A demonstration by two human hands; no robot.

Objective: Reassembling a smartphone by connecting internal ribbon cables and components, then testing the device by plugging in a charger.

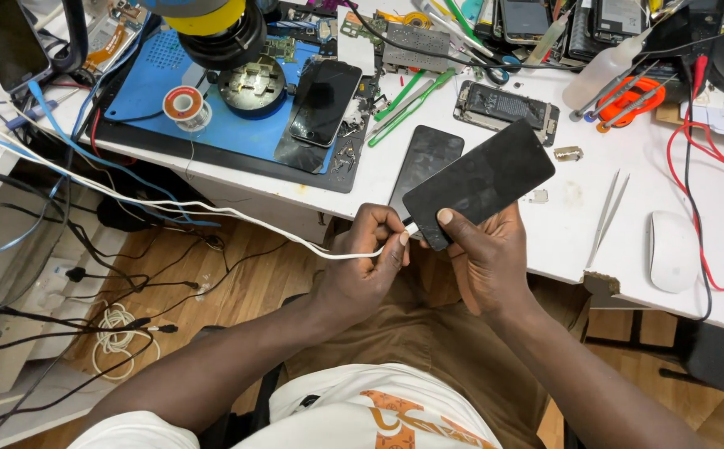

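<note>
My right hand (485, 259) grips a black smartphone (480, 181) from below, screen side up and tilted, with its thumb on the lower edge. My left hand (368, 262) pinches the plug end of a white cable (237, 218) and presses it against the phone's bottom port. The cable trails off to the left over the table's edge. Another dark phone (425, 162) lies flat on the white table (578, 241) just behind the held one.
A blue repair mat (145, 96) carries a solder spool (184, 106), a round holder and a black phone (325, 101). An opened phone (505, 106), green pry tools, tweezers (608, 212), a white mouse (674, 249) and red wires lie about. Tangled cables hang at left.
</note>
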